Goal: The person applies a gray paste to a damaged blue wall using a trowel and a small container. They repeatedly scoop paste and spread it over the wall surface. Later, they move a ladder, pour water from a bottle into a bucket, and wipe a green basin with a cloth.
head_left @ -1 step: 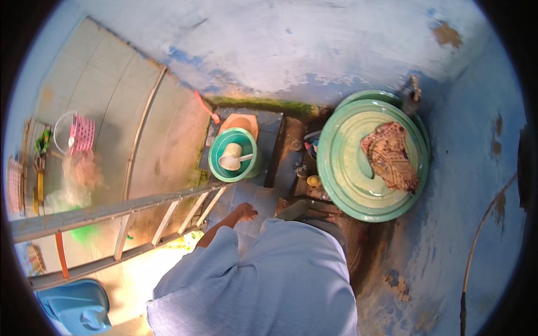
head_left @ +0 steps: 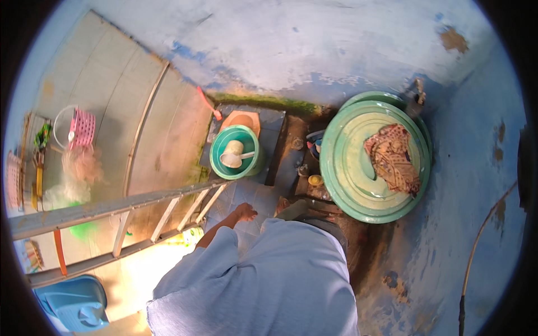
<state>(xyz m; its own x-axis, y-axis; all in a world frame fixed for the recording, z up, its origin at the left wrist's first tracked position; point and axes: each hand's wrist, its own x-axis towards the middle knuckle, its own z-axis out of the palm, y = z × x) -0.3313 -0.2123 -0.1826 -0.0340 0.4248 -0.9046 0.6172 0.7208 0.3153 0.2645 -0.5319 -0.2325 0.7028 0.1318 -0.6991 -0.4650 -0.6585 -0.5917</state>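
My left hand (head_left: pixel 245 213) hangs beside my grey-shirted body, above blue-grey floor tiles (head_left: pixel 224 201), fingers loosely curled and apart, holding nothing. My right hand is out of sight, hidden by my body. Beyond the left hand stands a green bucket (head_left: pixel 249 165) containing a white dipper (head_left: pixel 230 159) and a pale container, in front of an orange squat toilet (head_left: pixel 242 117). To the right a large green round lid (head_left: pixel 342 162) rests on a tub, with a crumpled patterned cloth (head_left: pixel 392 154) on it. A small yellow bowl (head_left: pixel 315 181) sits beside it.
A metal ladder (head_left: pixel 101 206) crosses the left side. Beyond it are a pink basket (head_left: pixel 82 131) and plastic bags (head_left: pixel 78 171). A blue plastic tub (head_left: pixel 73 302) lies at lower left. Peeling blue walls (head_left: pixel 459 112) enclose the top and right; a red brush (head_left: pixel 208 103) lies near the toilet.
The view has shifted very slightly, so the surroundings sit a few pixels lower and further right in places. My left hand looks the same.
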